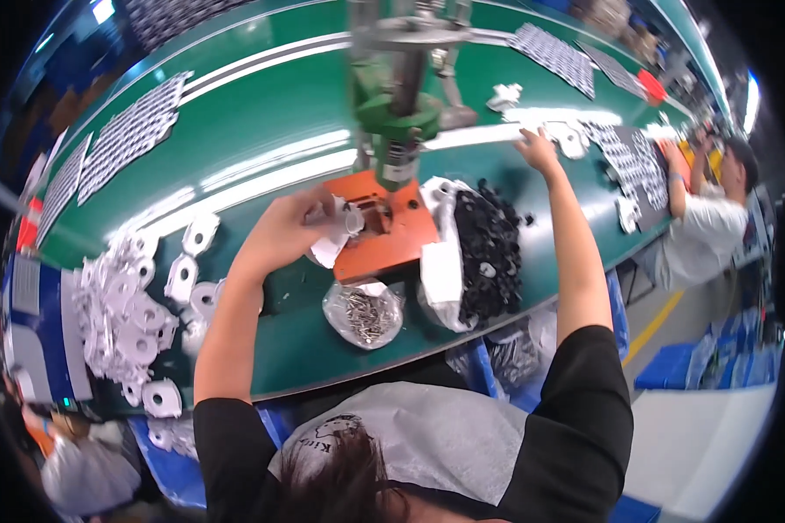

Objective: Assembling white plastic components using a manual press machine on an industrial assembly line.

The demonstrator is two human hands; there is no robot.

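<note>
My left hand (pixel 290 228) is closed on a white plastic part (pixel 330 246) at the left edge of an orange fixture block (pixel 414 234). Part of that piece is hidden by the fingers. Above the block hangs the green head of a press (pixel 398 131), blurred in places. My right hand (pixel 539 152) is stretched out to the far right, fingers apart, with nothing seen in it. Just right of its fingertips lies another white plastic part (pixel 572 139) with a round opening; a small gap shows between them.
Several white parts (pixel 135 305) are heaped at the left. Close to me sits a clear bag of small metal pins (pixel 366 315). Black small parts (pixel 488 261) spread beside a white bag (pixel 443 275). Patterned sheets lie across the green bench (pixel 279 96). A co-worker (pixel 715 200) sits at the right.
</note>
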